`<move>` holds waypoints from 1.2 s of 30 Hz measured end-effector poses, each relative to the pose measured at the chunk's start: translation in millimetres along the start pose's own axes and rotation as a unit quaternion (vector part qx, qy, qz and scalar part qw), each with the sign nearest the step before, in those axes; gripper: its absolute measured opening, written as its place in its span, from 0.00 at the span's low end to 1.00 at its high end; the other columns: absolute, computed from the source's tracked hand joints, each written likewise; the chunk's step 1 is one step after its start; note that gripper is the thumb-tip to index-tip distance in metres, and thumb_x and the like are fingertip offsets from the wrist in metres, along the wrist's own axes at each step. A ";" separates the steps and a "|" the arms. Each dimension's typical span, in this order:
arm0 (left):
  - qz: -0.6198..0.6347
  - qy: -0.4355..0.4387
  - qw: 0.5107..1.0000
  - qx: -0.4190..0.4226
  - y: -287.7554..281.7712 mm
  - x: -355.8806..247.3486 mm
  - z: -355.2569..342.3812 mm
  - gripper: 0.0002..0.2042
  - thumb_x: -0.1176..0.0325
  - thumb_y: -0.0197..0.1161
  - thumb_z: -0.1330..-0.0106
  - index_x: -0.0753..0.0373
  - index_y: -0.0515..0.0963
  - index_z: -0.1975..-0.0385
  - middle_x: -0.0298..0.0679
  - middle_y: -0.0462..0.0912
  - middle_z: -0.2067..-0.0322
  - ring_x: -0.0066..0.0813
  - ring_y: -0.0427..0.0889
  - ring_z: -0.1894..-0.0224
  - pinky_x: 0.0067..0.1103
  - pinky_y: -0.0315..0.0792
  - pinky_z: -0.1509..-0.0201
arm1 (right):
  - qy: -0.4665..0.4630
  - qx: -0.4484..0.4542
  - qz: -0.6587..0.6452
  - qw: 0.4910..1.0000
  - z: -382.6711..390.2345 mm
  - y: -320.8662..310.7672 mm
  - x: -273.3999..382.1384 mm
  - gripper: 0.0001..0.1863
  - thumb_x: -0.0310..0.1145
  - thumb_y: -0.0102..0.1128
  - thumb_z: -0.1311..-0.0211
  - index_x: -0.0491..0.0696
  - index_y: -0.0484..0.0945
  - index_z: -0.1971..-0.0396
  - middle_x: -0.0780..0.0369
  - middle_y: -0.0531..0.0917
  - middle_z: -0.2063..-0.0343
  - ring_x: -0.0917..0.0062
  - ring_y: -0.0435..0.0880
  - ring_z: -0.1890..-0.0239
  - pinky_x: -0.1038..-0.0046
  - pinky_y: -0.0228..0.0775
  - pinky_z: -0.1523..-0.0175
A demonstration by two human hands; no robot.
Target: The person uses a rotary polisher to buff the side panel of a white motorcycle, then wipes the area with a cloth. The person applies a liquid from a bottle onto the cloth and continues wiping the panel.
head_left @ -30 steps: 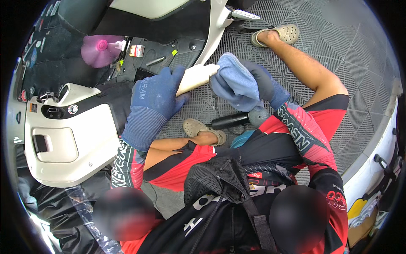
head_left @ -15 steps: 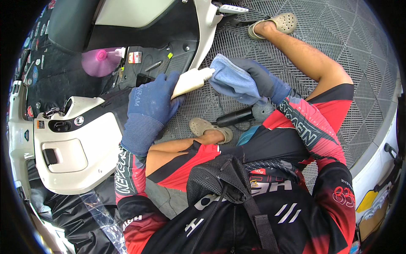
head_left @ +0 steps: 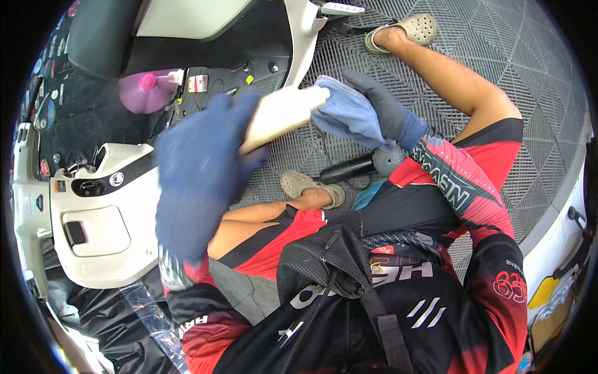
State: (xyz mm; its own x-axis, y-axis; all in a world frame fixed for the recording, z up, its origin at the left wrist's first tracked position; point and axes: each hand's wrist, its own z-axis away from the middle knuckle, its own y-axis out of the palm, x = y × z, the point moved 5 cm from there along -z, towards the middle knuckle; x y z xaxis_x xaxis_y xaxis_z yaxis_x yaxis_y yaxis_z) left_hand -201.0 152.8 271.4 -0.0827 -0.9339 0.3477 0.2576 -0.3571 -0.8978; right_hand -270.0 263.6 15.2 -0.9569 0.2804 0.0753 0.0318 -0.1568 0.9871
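My left hand (head_left: 199,162), in a blue knit glove and smeared by motion, grips a cream-coloured squeeze bottle (head_left: 280,115). The bottle lies tilted, its narrow tip at the edge of a light blue cloth (head_left: 349,112). My right hand (head_left: 383,106), gloved in blue with a dark grey palm, holds that cloth from its right side. Part of its grip is hidden by the folds. Whether anything comes out of the bottle tip cannot be made out.
Cream scooter body panels (head_left: 103,230) stand at left, with a dark seat (head_left: 99,37) above. A pink translucent container (head_left: 146,93) lies on a dark mat. Between my legs a black cylindrical tool (head_left: 349,168) rests on the grey grid floor (head_left: 486,56).
My left hand has come up closer to the camera, and the bottle's tip has shifted right and up onto the cloth's edge. The right hand and cloth have barely moved.
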 end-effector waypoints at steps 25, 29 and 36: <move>0.451 -0.099 0.885 -0.061 174.0 48.3 -0.9 0.31 0.62 0.76 0.42 0.64 0.73 0.40 0.46 0.85 0.52 0.37 0.85 0.49 0.30 0.76 0.42 | 0.030 0.097 -0.039 0.994 20.6 21.8 29.8 0.23 0.42 0.59 0.28 0.38 0.76 0.44 0.53 0.86 0.54 0.69 0.89 0.54 0.71 0.85 0.50; 0.615 -0.218 0.725 -0.218 242.0 60.8 25.4 0.31 0.66 0.77 0.41 0.67 0.71 0.39 0.42 0.83 0.49 0.32 0.84 0.50 0.29 0.77 0.44 | -0.085 0.113 0.009 0.990 8.1 23.3 48.0 0.21 0.40 0.56 0.25 0.41 0.75 0.42 0.55 0.85 0.51 0.70 0.87 0.49 0.70 0.81 0.42; 0.654 -0.302 0.627 -0.298 237.6 117.6 27.9 0.29 0.66 0.71 0.35 0.67 0.69 0.36 0.41 0.79 0.48 0.29 0.80 0.48 0.27 0.76 0.44 | -0.401 0.109 0.053 0.908 -32.8 78.6 108.5 0.21 0.40 0.48 0.20 0.43 0.71 0.37 0.56 0.81 0.44 0.69 0.81 0.41 0.64 0.74 0.32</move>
State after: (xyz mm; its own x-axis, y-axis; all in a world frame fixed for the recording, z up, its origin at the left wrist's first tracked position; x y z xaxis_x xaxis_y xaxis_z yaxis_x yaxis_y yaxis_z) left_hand -122.7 -41.5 106.5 0.2510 -0.3223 -0.9128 -0.6948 0.5966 -0.4017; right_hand -380.8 250.7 96.3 -0.4310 0.8875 0.1632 0.2503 -0.0562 0.9665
